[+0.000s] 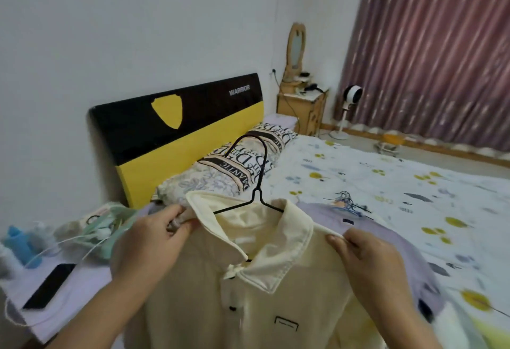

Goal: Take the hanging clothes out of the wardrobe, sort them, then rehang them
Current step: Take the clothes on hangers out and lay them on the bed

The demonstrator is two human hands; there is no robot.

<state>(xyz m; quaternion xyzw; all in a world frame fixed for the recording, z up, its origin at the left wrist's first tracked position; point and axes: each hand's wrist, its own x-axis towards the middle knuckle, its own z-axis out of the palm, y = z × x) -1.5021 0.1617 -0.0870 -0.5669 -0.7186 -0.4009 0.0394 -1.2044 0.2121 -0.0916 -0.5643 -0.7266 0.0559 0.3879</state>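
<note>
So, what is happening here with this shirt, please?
A person holds up a cream-yellow polo shirt that sits on a thin black wire hanger, over a bed with a white flower-print sheet. The left hand pinches the shirt at one shoulder and the right hand pinches the other. A lilac garment lies on the bed behind it, with a bunch of loose hangers beside it. The wardrobe is not in view, so the shirt is not yet rehung.

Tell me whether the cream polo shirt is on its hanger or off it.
On it: the black hanger runs inside the cream polo shirt collar, hook sticking up, while both hands hold the shoulders.
</note>
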